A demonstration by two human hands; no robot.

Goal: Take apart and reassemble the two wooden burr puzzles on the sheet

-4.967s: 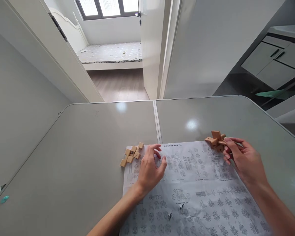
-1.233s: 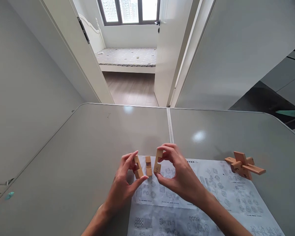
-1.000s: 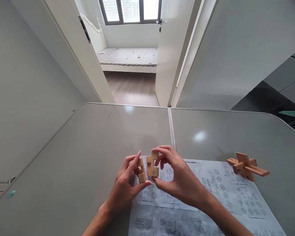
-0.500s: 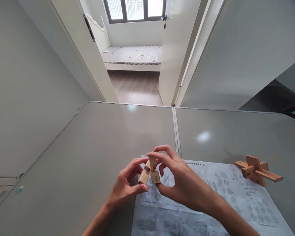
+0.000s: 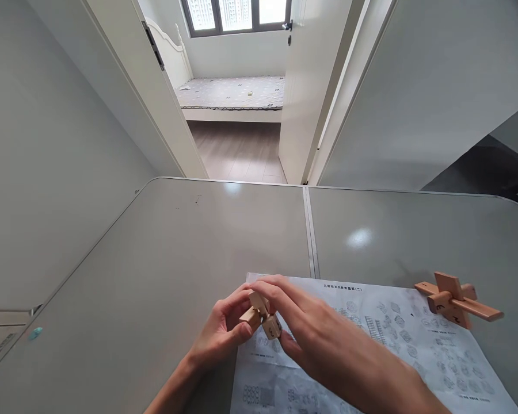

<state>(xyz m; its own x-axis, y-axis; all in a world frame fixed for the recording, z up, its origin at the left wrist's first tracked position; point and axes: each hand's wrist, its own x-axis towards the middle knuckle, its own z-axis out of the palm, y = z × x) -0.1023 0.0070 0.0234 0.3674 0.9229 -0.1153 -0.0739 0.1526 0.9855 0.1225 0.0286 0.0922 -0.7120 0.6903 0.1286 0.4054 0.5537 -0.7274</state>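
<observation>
Both of my hands meet over the near middle of the grey table [image 5: 190, 241]. My left hand [image 5: 222, 333] pinches a small notched wooden puzzle piece [image 5: 251, 315] between thumb and fingers. My right hand [image 5: 311, 339] grips another light wooden piece [image 5: 271, 326], which bears a dark mark, and presses it against the first. The pieces touch and look partly interlocked; how they fit is hidden by my fingers. Under my hands lies a printed instruction sheet [image 5: 384, 345].
A partly assembled wooden cross-shaped puzzle [image 5: 455, 296] rests on the sheet's far right corner. A seam [image 5: 309, 230] splits the table top. Beyond the table an open doorway [image 5: 237, 98] shows a bedroom. A small teal object [image 5: 35, 332] lies at the left edge.
My hands have brought the separate wooden pieces together and lowered them toward the sheet. The right hand now covers more of the pieces. The view has shifted slightly.
</observation>
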